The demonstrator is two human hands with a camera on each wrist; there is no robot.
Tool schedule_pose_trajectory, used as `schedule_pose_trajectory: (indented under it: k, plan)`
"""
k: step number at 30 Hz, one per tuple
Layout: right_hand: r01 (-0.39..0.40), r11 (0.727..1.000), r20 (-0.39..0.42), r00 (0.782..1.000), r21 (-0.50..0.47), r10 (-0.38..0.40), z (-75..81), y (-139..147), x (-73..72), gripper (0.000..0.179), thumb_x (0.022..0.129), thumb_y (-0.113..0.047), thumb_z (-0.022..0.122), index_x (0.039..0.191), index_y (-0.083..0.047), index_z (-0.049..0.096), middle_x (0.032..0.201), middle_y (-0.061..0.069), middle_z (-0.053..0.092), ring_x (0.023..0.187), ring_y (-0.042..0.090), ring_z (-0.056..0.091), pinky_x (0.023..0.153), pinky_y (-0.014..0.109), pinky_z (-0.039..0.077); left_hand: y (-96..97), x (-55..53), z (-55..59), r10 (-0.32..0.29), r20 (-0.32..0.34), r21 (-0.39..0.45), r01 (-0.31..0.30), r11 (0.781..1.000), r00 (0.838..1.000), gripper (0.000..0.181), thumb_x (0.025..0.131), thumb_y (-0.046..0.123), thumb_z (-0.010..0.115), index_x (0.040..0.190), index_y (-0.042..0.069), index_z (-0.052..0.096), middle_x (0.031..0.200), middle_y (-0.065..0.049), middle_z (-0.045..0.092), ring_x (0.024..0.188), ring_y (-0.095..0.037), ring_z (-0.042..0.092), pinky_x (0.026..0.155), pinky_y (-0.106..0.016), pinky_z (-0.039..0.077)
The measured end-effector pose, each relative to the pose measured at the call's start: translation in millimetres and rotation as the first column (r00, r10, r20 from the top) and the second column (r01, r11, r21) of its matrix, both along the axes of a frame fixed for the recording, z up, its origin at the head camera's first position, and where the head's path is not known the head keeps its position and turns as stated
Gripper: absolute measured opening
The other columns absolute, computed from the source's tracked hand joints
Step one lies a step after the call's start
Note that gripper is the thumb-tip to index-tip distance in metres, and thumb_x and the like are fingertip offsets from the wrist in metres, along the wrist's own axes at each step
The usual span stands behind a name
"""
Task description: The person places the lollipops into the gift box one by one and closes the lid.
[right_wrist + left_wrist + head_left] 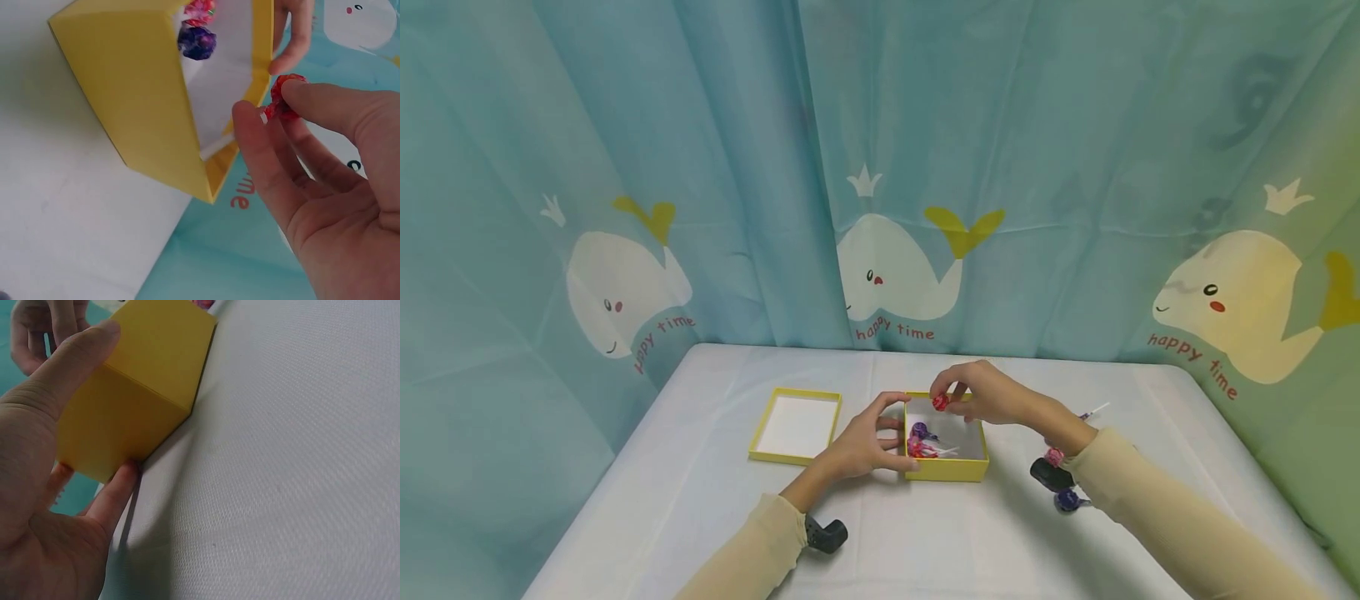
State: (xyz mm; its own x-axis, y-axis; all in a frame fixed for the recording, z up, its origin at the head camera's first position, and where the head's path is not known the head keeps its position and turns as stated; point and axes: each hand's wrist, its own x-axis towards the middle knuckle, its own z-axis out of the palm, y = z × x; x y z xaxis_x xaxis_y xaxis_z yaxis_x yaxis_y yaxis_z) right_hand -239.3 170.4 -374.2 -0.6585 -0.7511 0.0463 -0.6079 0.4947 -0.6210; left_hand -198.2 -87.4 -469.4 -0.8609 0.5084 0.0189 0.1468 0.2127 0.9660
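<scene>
An open yellow box (946, 472) with a pale inside stands on the table. My left hand (867, 442) holds it by its left side, the thumb at the near corner and the fingers spread toward the far corner. Over the far part of the box, my right hand (992, 395) pinches a red-wrapped lollipop (289, 94) by its head between thumb and fingers. Its white stick points down into the box in the right wrist view. Inside, against the left wall, lie a purple lollipop (920, 430) and some pink and red ones (917, 448), partly overlapping.
Left of the box lies its yellow-rimmed lid (775, 457), white inside up. Under the right forearm are a dark purple lollipop (1067, 501) and a pink one (1055, 457), partly hidden. A whale-print curtain (760, 167) hangs behind the white table (700, 500).
</scene>
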Motion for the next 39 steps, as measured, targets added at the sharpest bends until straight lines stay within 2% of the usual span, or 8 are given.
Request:
schedule_pose_trajectory:
  k: [10, 18, 25, 32, 39]
  plan:
    - [-0.032, 0.999, -0.073, 0.997, -0.016, 0.030, -8.1, -10.5, 2.8, 0.021, 0.089, 0.006, 0.075, 0.107, -0.005, 0.073, 0.103, 0.006, 0.072, 0.082, 0.015, 0.070, 0.058, 0.020, 0.059, 0.1, 0.9, 1.9, 0.003, -0.004, -0.004, -0.003, 1.000, 1.000, 0.092, 0.080, 0.016, 0.090, 0.153, 0.012, 0.035, 0.155, -0.017, 0.039, 0.132, -0.035, 0.055, 0.101, -0.040, 0.055]
    - [-0.044, 0.998, -0.174, 0.983, 0.047, 0.051, -32.1, -15.3, 5.1, 0.020, 0.087, 0.009, 0.075, 0.104, -0.002, 0.074, 0.096, 0.003, 0.072, 0.084, 0.014, 0.067, 0.076, 0.030, 0.062, -0.1, 1.0, -0.6, -0.007, 0.002, 0.010, 0.007, 1.000, 1.000, 0.091, 0.080, 0.015, 0.091, 0.153, 0.014, 0.036, 0.156, -0.015, 0.038, 0.131, -0.034, 0.055, 0.101, -0.038, 0.055]
    - [0.026, 0.997, -0.222, 0.975, 0.075, -0.009, -39.0, -20.2, 7.7, 0.017, 0.086, 0.009, 0.075, 0.100, -0.001, 0.075, 0.091, 0.004, 0.074, 0.084, 0.017, 0.068, 0.077, 0.034, 0.063, -0.3, 1.7, 0.9, 0.001, -0.009, 0.017, -0.001, 1.000, 1.000, 0.090, 0.080, 0.014, 0.091, 0.152, 0.016, 0.038, 0.154, -0.016, 0.040, 0.131, -0.034, 0.056, 0.101, -0.039, 0.055]
    - [0.102, 0.989, -0.218, 0.973, 0.106, -0.077, -44.1, -27.5, 12.3, 0.015, 0.088, 0.005, 0.077, 0.101, -0.002, 0.075, 0.093, 0.004, 0.074, 0.088, 0.020, 0.069, 0.085, 0.039, 0.062, 0.0, 1.4, -0.9, 0.007, 0.007, 0.005, -0.007, 1.000, 1.000, 0.090, 0.079, 0.016, 0.091, 0.152, 0.020, 0.038, 0.152, -0.014, 0.042, 0.131, -0.031, 0.056, 0.101, -0.035, 0.055]
    - [0.126, 0.986, -0.219, 0.971, 0.112, -0.099, -48.5, -32.8, 14.3, 0.015, 0.091, 0.004, 0.073, 0.105, -0.001, 0.075, 0.098, 0.009, 0.076, 0.090, 0.023, 0.072, 0.085, 0.040, 0.062, 0.5, 0.7, -0.9, 0.007, -0.002, 0.014, -0.007, 1.000, 1.000, 0.091, 0.078, 0.014, 0.091, 0.152, 0.020, 0.038, 0.153, -0.013, 0.041, 0.130, -0.030, 0.056, 0.101, -0.034, 0.055]
